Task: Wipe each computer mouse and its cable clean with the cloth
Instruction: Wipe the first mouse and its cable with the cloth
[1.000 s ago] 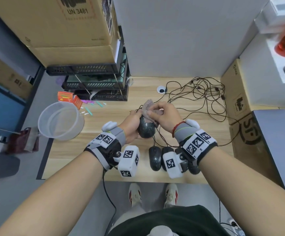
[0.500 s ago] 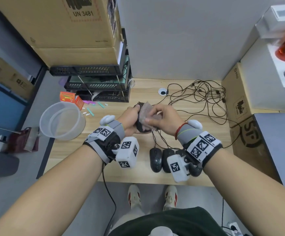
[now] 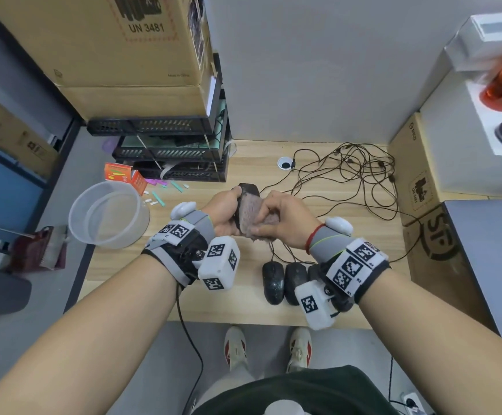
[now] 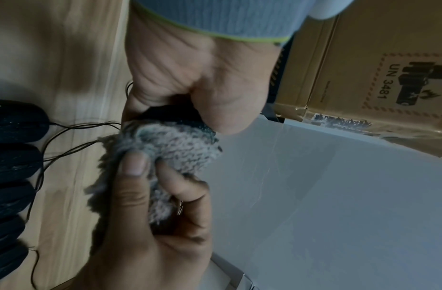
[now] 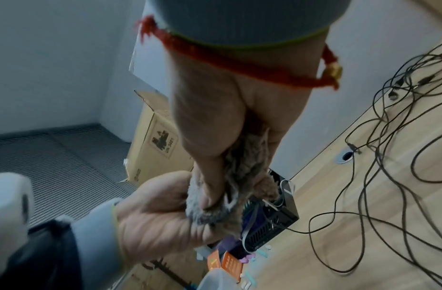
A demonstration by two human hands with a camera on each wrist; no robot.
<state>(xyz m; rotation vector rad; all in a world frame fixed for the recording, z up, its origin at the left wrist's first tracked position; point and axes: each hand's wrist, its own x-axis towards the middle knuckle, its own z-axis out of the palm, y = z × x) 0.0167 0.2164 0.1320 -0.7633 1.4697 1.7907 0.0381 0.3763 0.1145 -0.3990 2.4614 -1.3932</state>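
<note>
A black mouse [image 3: 249, 188] is held above the wooden desk [image 3: 141, 265] in my left hand [image 3: 227, 211], fingers curled round it. My right hand [image 3: 282, 214] pinches a grey fuzzy cloth [image 3: 252, 212] and presses it over most of the mouse. In the left wrist view the cloth [image 4: 175, 145] hides all but a strip of the mouse [image 4: 170, 114]. The right wrist view shows the cloth [image 5: 245, 176] bunched in my right hand [image 5: 215, 117]. Other black mice [image 3: 272, 283] lie side by side near the front edge, their tangled cables [image 3: 348, 181] running back.
A clear plastic bowl [image 3: 109, 214] stands at the desk's left edge. Black stacked trays [image 3: 168, 151] under cardboard boxes fill the back left, with an orange box [image 3: 117, 172] and small bits beside them. A cardboard box [image 3: 417, 175] borders the right side. A cable hole [image 3: 285, 163] sits at the back.
Both hands have moved the mouse a little away from me and tipped it on its side. The cloth has slid from the mouse's far end down over its body.
</note>
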